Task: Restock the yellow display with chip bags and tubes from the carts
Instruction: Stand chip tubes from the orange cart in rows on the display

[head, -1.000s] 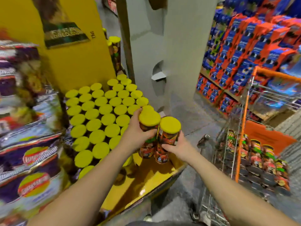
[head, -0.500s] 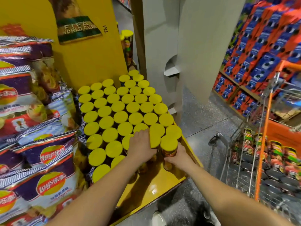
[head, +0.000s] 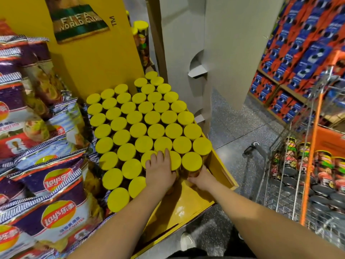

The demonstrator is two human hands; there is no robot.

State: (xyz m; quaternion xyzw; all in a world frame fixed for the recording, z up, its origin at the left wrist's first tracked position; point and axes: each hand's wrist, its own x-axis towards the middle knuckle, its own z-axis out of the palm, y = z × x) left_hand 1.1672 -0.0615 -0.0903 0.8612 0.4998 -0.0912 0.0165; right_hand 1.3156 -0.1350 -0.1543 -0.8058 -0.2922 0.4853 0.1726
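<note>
Now set down: 2 tubes (head: 192, 161), right hand (head: 200, 177) gripping one, left hand (head: 160, 170) flat on lids. Beside grip, bare shelf (head: 188, 202); cart (head: 306, 165) well stocked.

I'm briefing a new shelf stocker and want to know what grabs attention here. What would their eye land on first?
First, the packed block of yellow-lidded chip tubes filling the yellow display, with the left hand and right hand on tubes at its near edge. Next, the purple chip bags stacked on the left, and the wire cart of more tubes on the right.
</note>
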